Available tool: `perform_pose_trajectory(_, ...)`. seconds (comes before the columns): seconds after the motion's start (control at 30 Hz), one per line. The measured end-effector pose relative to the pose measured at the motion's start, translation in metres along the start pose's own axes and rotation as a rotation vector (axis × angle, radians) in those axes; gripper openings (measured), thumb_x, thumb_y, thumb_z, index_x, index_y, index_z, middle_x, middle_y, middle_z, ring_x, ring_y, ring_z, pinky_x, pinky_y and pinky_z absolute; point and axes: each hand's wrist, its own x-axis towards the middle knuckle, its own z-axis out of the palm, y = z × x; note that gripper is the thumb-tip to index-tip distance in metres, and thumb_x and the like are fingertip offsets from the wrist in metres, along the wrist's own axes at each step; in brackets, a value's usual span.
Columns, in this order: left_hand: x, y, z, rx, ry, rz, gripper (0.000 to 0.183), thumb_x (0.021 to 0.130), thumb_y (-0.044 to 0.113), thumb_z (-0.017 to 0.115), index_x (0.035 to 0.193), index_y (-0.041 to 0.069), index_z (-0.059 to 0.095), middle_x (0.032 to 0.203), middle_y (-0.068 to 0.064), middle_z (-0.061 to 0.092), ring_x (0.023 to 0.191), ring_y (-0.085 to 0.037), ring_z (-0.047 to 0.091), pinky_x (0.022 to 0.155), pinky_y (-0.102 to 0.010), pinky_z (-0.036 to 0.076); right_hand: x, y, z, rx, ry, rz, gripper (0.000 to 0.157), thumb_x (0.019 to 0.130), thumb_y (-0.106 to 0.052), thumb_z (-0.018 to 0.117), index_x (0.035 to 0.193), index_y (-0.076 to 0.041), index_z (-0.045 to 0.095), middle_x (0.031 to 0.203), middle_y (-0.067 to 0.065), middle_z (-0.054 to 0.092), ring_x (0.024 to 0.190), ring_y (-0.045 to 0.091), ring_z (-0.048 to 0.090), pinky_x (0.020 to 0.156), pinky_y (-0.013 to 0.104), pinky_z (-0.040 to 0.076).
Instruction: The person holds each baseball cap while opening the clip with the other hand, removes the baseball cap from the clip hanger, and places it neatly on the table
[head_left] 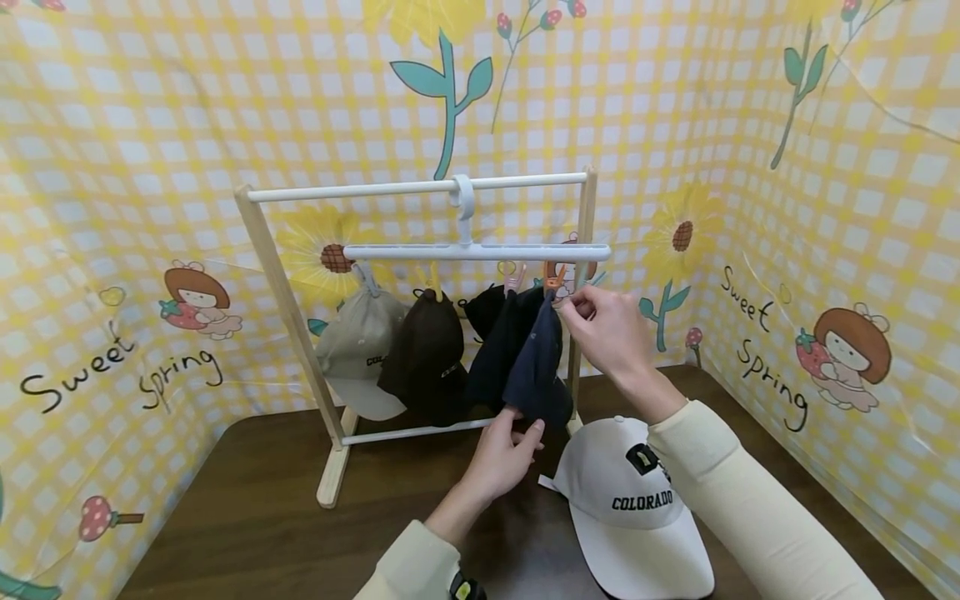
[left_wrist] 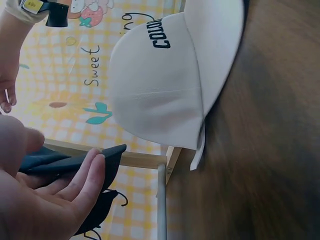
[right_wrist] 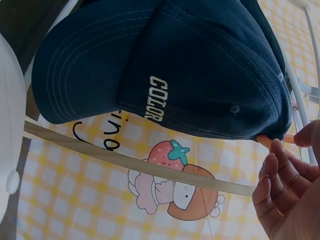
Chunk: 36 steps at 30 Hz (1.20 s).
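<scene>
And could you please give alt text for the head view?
A person's left fingers hold a navy cap low down; the right fingers touch its top by an orange clip. Other caps hang from a white hanger; a white COLORADO cap lies on the table.

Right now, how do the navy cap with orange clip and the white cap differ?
The orange clip grips the navy cap; the white cap rests unclipped on the table. The left hand holds the navy cap; neither hand holds the white cap. The navy cap's lettering is whitish, the white cap's black. Both have brims and front lettering.
</scene>
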Motion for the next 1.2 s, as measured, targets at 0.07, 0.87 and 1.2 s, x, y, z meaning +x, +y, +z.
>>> perform_pose_trajectory(0.07, 0.003, 0.001, 0.001, -0.014, 0.021, -0.005, 0.039, 0.106, 0.026, 0.058, 0.129, -0.006, 0.057, 0.089, -0.014, 0.074, 0.076, -0.028, 0.073, 0.063, -0.03, 0.056, -0.001, 0.001, 0.002, 0.003, 0.003, -0.011, 0.023, 0.099, -0.03, 0.063, 0.09, -0.014, 0.077, 0.071, -0.001, 0.07, 0.06, 0.015, 0.062, 0.053, 0.035, 0.049)
perform_pose_trajectory(0.87, 0.003, -0.004, 0.001, 0.031, 0.096, 0.134, 0.016, 0.105, 0.006, 0.055, 0.105, -0.003, 0.069, 0.081, -0.013, 0.072, 0.074, -0.034, 0.072, 0.066, -0.025, 0.057, 0.013, -0.009, 0.01, 0.002, -0.004, 0.024, 0.043, 0.102, -0.046, 0.06, 0.107, -0.007, 0.078, 0.08, 0.005, 0.076, 0.073, 0.023, 0.07, 0.06, 0.04, 0.053)
perform_pose_trajectory(1.2, -0.005, -0.002, 0.0, 0.03, 0.09, 0.16, 0.016, 0.104, 0.005, 0.058, 0.103, -0.005, 0.07, 0.08, -0.014, 0.073, 0.076, -0.031, 0.073, 0.07, -0.025, 0.058, 0.019, -0.019, 0.017, -0.078, 0.087, 0.023, 0.039, 0.096, -0.047, 0.069, 0.076, -0.014, 0.071, 0.063, 0.003, 0.067, 0.053, 0.02, 0.056, 0.048, 0.034, 0.038)
